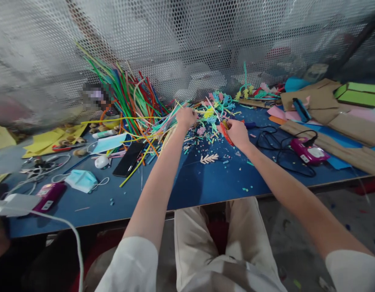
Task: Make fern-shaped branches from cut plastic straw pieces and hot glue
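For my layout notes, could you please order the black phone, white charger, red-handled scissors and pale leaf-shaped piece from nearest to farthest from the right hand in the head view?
1. Red-handled scissors: in the right hand.
2. Pale leaf-shaped piece: left of that hand.
3. Black phone: farther left.
4. White charger: at the far left.

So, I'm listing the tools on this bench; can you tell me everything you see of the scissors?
The scissors have slim, silvery blades that look like metal, and orange-red handles that look like plastic. The right hand grips them by the handles, hiding part of the loops. They slant over the blue table, tips pointing away from the person and to the left, in front of colourful pieces. Whether the blades touch anything or stand slightly apart is hard to tell.
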Available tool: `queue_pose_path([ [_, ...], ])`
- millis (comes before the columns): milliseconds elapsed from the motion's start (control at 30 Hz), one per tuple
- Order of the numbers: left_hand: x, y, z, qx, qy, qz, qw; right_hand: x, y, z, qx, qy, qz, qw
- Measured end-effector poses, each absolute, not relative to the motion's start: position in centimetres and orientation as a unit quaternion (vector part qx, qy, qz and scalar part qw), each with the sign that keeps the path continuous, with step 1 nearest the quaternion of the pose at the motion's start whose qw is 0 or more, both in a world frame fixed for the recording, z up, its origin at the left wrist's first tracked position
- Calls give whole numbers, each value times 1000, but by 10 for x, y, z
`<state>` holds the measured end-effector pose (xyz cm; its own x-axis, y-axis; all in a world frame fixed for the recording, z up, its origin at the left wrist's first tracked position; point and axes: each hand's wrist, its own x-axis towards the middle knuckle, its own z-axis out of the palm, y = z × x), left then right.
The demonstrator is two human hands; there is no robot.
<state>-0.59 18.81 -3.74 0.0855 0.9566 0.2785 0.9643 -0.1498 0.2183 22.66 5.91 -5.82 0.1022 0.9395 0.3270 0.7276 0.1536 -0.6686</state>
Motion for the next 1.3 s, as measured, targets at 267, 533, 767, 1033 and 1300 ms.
queue_pose_path([
  [267, 8, 222, -46, -662, -739, -119, -27, 225, 61, -56, -644, -660, 125, 365],
  [533, 5, 230, -43, -679, -721, -125, -52, 222, 59, -56, -647, -670, 122, 343],
  [767, 8, 236, -44, -654, -738, -143, -82, 223, 59, -55, -650, -666, 128, 342],
  [1033, -16, 223, -45, -692, -671, -259, -51, 222, 60, -55, -647, -678, 143, 319],
  [1300, -63, 180, -42, -713, -583, -382, -80, 225, 57, -59, -597, -740, 129, 281],
])
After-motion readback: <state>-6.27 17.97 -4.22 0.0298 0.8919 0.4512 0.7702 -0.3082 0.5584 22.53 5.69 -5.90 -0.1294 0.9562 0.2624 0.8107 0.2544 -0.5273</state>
